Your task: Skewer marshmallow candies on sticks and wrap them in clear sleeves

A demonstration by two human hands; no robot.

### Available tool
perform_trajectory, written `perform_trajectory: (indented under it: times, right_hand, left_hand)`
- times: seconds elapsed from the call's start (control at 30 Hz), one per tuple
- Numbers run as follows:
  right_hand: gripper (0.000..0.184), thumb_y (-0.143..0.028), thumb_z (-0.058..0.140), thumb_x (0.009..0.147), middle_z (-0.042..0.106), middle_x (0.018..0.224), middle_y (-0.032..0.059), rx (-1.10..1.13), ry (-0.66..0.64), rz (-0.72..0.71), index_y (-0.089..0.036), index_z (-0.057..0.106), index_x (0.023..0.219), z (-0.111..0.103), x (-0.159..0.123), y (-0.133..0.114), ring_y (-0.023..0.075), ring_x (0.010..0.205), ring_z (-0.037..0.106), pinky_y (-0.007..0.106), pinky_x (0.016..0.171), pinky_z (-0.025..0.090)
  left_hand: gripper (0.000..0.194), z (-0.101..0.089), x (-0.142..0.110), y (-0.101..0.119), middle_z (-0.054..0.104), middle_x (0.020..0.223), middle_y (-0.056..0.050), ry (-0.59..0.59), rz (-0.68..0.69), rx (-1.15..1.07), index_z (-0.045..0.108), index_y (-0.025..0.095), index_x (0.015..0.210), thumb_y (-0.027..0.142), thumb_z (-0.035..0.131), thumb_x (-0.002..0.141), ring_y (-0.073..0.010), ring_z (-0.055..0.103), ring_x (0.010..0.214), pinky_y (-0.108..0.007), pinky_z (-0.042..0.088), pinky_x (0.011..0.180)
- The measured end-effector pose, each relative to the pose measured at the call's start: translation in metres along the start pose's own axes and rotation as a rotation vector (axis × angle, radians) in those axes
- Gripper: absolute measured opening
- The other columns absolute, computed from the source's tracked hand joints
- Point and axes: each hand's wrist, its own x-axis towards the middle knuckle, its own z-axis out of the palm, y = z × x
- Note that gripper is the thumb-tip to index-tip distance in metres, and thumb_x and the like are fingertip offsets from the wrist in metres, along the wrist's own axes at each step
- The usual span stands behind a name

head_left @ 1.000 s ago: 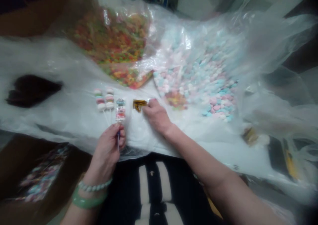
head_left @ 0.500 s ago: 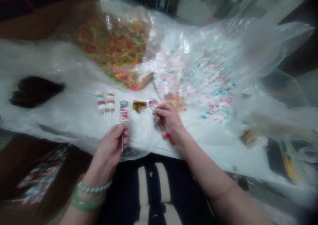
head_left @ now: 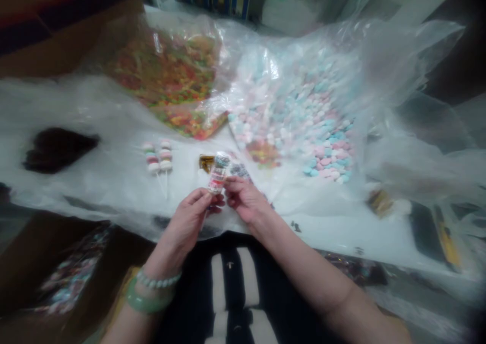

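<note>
Upright over the table, a wrapped marshmallow lollipop [head_left: 217, 178] is held by its lower end in my left hand [head_left: 190, 215], whose fingers are closed round the stick. My right hand [head_left: 245, 199] is pinched at the lower right edge of the wrapper. Whatever lies between its fingertips is too small to make out. Behind the lollipop lie gold twist ties [head_left: 206, 162], partly covered. Clear patterned wrappers [head_left: 240, 169] lie just beyond my right fingers. To the left, two bare marshmallow lollipops [head_left: 165, 156] rest side by side on the white sheet.
A big clear bag of orange, red and green candies [head_left: 170, 75] lies at the back left. Beside it spreads a bag of pastel marshmallows [head_left: 330, 154]. A dark brown bundle [head_left: 58, 149] sits at far left. Below is a carton of wrapped sweets [head_left: 72, 278]. A yellow-handled tool [head_left: 448, 240] lies right.
My left hand has raised the wrapped lollipop and brought it right. My right hand has left the small items on the table and come to the wrapper's lower edge.
</note>
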Motion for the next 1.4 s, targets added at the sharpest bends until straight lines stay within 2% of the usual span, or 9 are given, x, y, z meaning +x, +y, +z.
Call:
perform_trajectory:
  times: [0.13, 0.3, 0.57, 0.7, 0.8, 0.87, 1.0, 1.13, 1.4]
  right_hand:
    - [0.022, -0.013, 0.075, 0.051, 0.057, 0.057, -0.0066, 0.097, -0.009, 0.073, -0.018, 0.059, 0.066, -0.005, -0.003, 0.001, 0.0082, 0.054, 0.048, 0.02, 0.047, 0.031]
    - [0.026, -0.013, 0.077, 0.053, 0.066, 0.069, -0.0036, 0.112, -0.027, 0.063, -0.018, 0.064, 0.074, -0.003, -0.009, 0.005, 0.0119, 0.067, 0.058, 0.024, 0.059, 0.04]
    - [0.027, -0.012, 0.075, 0.052, 0.064, 0.072, -0.0054, 0.161, -0.039, 0.056, -0.019, 0.061, 0.074, -0.001, -0.015, 0.008, 0.011, 0.068, 0.056, 0.025, 0.063, 0.039]
    - [0.02, -0.015, 0.069, 0.053, 0.062, 0.073, -0.0042, -0.043, -0.074, -0.002, -0.019, 0.062, 0.071, -0.005, -0.02, 0.002, 0.0106, 0.067, 0.054, 0.024, 0.061, 0.037]
    - [0.022, -0.016, 0.067, 0.056, 0.063, 0.08, -0.0031, -0.278, -0.062, -0.228, -0.02, 0.065, 0.078, -0.007, -0.023, -0.01, 0.0116, 0.073, 0.053, 0.025, 0.067, 0.04]
    - [0.02, -0.019, 0.067, 0.06, 0.064, 0.082, -0.0025, -0.452, -0.135, -0.331, -0.02, 0.067, 0.081, -0.005, -0.024, -0.017, 0.0129, 0.077, 0.054, 0.027, 0.074, 0.042]
    - [0.009, -0.025, 0.067, 0.065, 0.064, 0.067, -0.0008, -0.617, -0.297, -0.206, -0.017, 0.068, 0.068, -0.001, -0.023, -0.017, 0.013, 0.067, 0.054, 0.028, 0.069, 0.043]
    - [0.008, -0.024, 0.069, 0.061, 0.06, 0.057, -0.0028, -0.555, -0.291, -0.117, -0.016, 0.066, 0.063, 0.001, -0.023, -0.004, 0.0102, 0.057, 0.05, 0.025, 0.06, 0.04]
    - [0.009, -0.022, 0.066, 0.061, 0.061, 0.056, -0.0038, -0.45, -0.202, -0.069, -0.017, 0.058, 0.062, -0.002, -0.024, 0.012, 0.0102, 0.054, 0.053, 0.024, 0.06, 0.043]
  left_hand:
    - [0.025, -0.001, 0.0, 0.0, 0.067, 0.08, -0.004, 0.022, -0.045, -0.105, 0.064, 0.015, 0.068, 0.033, 0.082, 0.066, -0.0168, 0.063, 0.073, -0.032, 0.051, 0.075]
    - [0.023, -0.003, 0.003, -0.002, 0.067, 0.085, -0.004, 0.029, 0.065, -0.106, 0.069, 0.015, 0.073, 0.032, 0.083, 0.065, -0.0175, 0.061, 0.084, -0.03, 0.05, 0.08]
    - [0.026, -0.006, 0.0, -0.006, 0.061, 0.073, -0.001, 0.017, 0.015, -0.096, 0.063, 0.016, 0.068, 0.034, 0.082, 0.067, -0.0137, 0.057, 0.066, -0.027, 0.049, 0.067]
    - [0.024, -0.009, 0.0, 0.005, 0.058, 0.065, 0.001, 0.034, 0.102, -0.039, 0.062, 0.017, 0.068, 0.033, 0.079, 0.07, -0.0117, 0.052, 0.056, -0.024, 0.045, 0.055]
    - [0.021, -0.015, -0.001, 0.016, 0.058, 0.063, 0.0, 0.005, 0.136, 0.1, 0.063, 0.016, 0.069, 0.033, 0.076, 0.073, -0.011, 0.05, 0.052, -0.023, 0.042, 0.051]
    - [0.022, -0.018, -0.003, 0.019, 0.058, 0.064, 0.0, -0.018, 0.129, 0.177, 0.063, 0.016, 0.068, 0.033, 0.074, 0.074, -0.0107, 0.05, 0.052, -0.023, 0.042, 0.051]
    - [0.022, -0.018, -0.005, 0.017, 0.058, 0.065, 0.0, -0.015, 0.114, 0.19, 0.061, 0.017, 0.067, 0.034, 0.071, 0.076, -0.0104, 0.049, 0.052, -0.023, 0.042, 0.05]
    - [0.021, -0.018, -0.002, 0.01, 0.055, 0.058, 0.001, 0.016, 0.104, 0.195, 0.061, 0.016, 0.067, 0.033, 0.071, 0.077, -0.0098, 0.047, 0.051, -0.022, 0.041, 0.049]
    - [0.029, -0.017, 0.002, -0.003, 0.058, 0.06, 0.002, 0.079, -0.008, -0.013, 0.055, 0.016, 0.069, 0.034, 0.078, 0.069, -0.0085, 0.05, 0.049, -0.02, 0.043, 0.045]
